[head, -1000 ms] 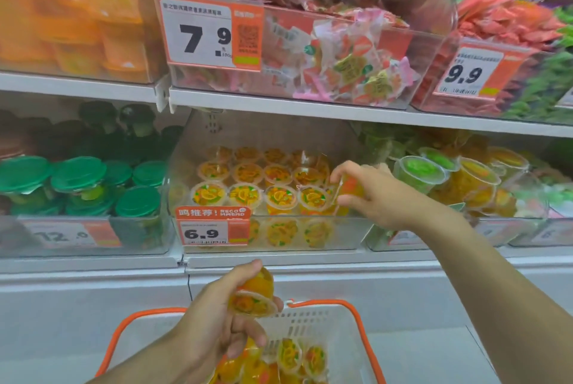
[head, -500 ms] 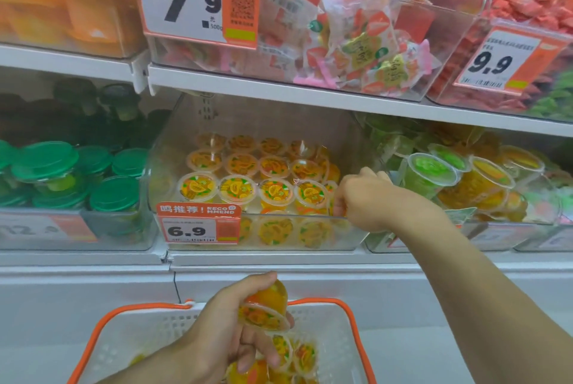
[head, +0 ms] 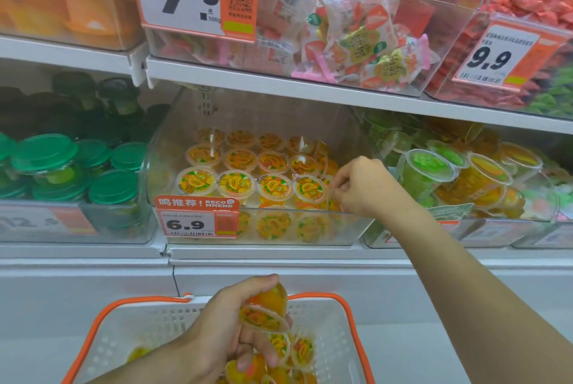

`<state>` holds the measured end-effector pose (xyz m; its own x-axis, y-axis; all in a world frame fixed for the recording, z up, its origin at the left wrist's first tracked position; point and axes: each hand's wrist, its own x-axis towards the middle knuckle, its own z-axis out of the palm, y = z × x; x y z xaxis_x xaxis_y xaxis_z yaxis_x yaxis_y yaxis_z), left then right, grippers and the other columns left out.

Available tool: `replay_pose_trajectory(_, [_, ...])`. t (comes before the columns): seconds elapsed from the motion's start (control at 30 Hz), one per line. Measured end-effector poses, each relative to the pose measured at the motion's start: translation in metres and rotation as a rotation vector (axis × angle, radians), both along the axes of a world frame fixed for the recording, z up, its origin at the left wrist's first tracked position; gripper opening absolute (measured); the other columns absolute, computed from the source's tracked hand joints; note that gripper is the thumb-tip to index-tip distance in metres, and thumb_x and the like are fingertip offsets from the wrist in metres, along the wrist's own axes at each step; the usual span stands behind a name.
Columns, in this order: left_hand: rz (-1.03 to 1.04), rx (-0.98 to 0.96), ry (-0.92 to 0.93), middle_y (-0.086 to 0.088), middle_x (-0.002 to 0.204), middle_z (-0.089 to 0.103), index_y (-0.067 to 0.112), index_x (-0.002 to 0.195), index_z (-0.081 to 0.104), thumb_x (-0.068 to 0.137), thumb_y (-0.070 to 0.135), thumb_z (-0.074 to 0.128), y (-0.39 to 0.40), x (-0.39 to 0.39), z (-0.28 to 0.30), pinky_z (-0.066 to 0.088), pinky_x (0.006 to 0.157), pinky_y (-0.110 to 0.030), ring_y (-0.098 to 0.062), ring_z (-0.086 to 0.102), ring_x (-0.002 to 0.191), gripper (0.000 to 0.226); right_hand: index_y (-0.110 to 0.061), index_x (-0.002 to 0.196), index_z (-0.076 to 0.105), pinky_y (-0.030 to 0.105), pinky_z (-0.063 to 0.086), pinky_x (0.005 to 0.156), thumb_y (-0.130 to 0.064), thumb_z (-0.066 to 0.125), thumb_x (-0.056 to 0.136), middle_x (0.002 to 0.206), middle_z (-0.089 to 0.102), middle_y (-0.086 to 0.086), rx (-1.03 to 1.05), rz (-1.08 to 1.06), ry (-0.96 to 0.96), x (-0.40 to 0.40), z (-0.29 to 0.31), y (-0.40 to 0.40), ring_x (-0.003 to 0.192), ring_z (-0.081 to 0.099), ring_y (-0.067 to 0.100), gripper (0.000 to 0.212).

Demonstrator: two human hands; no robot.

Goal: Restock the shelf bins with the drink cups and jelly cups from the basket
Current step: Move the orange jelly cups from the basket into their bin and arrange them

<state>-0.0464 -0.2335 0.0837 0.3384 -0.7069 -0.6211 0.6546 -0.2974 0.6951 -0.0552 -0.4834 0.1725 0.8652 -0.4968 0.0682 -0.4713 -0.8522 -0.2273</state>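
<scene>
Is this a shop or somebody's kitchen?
Most likely a shop, a snack aisle. Clear shelf bins carry price tags such as the 6.9 tag, one bin holds rows of jelly cups, and a shopping basket sits below.

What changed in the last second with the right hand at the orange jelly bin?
The right hand lowered its orange jelly cup into the right front corner of the 6.9 bin and still pinches it. The left hand keeps gripping another jelly cup over the basket.
</scene>
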Motion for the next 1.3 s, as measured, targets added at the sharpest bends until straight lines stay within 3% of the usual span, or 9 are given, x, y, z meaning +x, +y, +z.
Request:
replay_pose_trajectory(0.3, [0.012,0.002,-0.022,-0.023,0.100,0.072,-0.006,0.114,0.061,0.071,0.050,0.066,0.005,-0.001,0.001,0.030,0.034,-0.021,-0.033,0.061,0.054,0.071,-0.011,0.088,0.070,0.036,0.057,0.074,-0.010,0.059,0.083,0.093,0.066,0.014,-0.111,-0.077,0.119,0.004,-0.017,-0.003,0.088,0.066,0.033,0.012])
replay_pose_trajectory(0.43, [0.096,-0.058,0.014,-0.031,0.099,0.068,-0.009,0.113,0.055,0.075,0.038,0.057,0.004,-0.001,0.005,0.029,0.034,-0.021,-0.034,0.059,0.049,0.061,-0.018,0.087,0.070,0.035,0.055,0.071,-0.018,0.058,0.087,0.083,0.070,0.006,-0.261,-0.016,-0.105,-0.007,0.007,0.016,0.080,0.067,0.031,0.012])
replay_pose_trajectory(0.53, [0.151,-0.141,0.041,-0.028,0.080,0.066,-0.002,0.104,0.053,0.075,0.031,0.052,0.003,-0.001,0.018,0.029,0.034,-0.022,-0.033,0.055,0.044,0.043,-0.024,0.081,0.073,0.024,0.052,0.066,-0.025,0.067,0.088,0.065,0.067,-0.011,0.055,0.201,-0.328,-0.014,0.026,0.052,0.064,0.063,0.005,0.010])
replay_pose_trajectory(0.63, [0.195,-0.206,0.018,-0.027,0.078,0.065,0.002,0.105,0.060,0.081,0.031,0.050,0.004,0.002,0.028,0.030,0.035,-0.023,-0.031,0.055,0.042,0.039,-0.028,0.100,0.073,0.021,0.051,0.069,-0.044,0.073,0.086,0.082,0.067,-0.011,0.358,0.499,-0.011,-0.023,0.023,0.088,0.072,0.059,0.001,0.021])
replay_pose_trajectory(0.73, [0.215,-0.241,-0.059,-0.022,0.081,0.063,0.026,0.120,0.061,0.091,0.046,0.049,0.008,0.002,0.035,0.033,0.034,-0.022,-0.030,0.058,0.046,0.036,-0.035,0.116,0.065,0.018,0.040,0.075,-0.059,0.076,0.076,0.098,0.054,-0.015,0.207,0.660,0.153,-0.027,0.005,0.103,0.088,0.049,-0.002,0.048])
replay_pose_trajectory(0.9, [0.228,-0.200,-0.177,-0.026,0.092,0.070,0.034,0.107,0.065,0.080,0.071,0.046,0.018,0.004,0.048,0.028,0.035,-0.019,-0.026,0.055,0.041,0.050,-0.032,0.113,0.060,0.010,0.042,0.070,-0.049,0.079,0.078,0.092,0.069,-0.015,0.353,0.593,0.051,-0.028,0.002,0.109,0.077,0.061,-0.004,0.043])
replay_pose_trajectory(1.03, [0.223,-0.224,-0.335,-0.020,0.086,0.070,0.001,0.095,0.068,0.083,0.059,0.055,0.027,0.016,0.058,0.029,0.036,-0.020,-0.026,0.053,0.046,0.060,-0.025,0.113,0.059,0.035,0.058,0.062,-0.034,0.081,0.082,0.089,0.071,0.003,0.718,0.487,-0.088,-0.025,0.008,0.110,0.068,0.067,0.008,0.039])
replay_pose_trajectory(1.17, [0.295,-0.173,-0.416,-0.016,0.069,0.064,0.000,0.091,0.066,0.086,0.056,0.054,0.035,0.021,0.067,0.030,0.037,-0.021,-0.027,0.053,0.046,0.057,-0.017,0.130,0.052,0.045,0.057,0.074,-0.007,0.073,0.087,0.103,0.068,0.011,1.161,0.561,-0.047,-0.030,0.014,0.117,0.083,0.069,0.024,0.049])
replay_pose_trajectory(1.3, [0.296,-0.069,-0.680,-0.012,0.063,0.067,0.011,0.093,0.066,0.084,0.063,0.050,0.043,0.026,0.068,0.033,0.039,-0.026,-0.025,0.057,0.046,0.055,-0.020,0.133,0.057,0.048,0.057,0.080,-0.035,0.058,0.096,0.111,0.071,0.013,1.312,0.429,-0.064,-0.031,0.009,0.125,0.095,0.070,0.038,0.040])
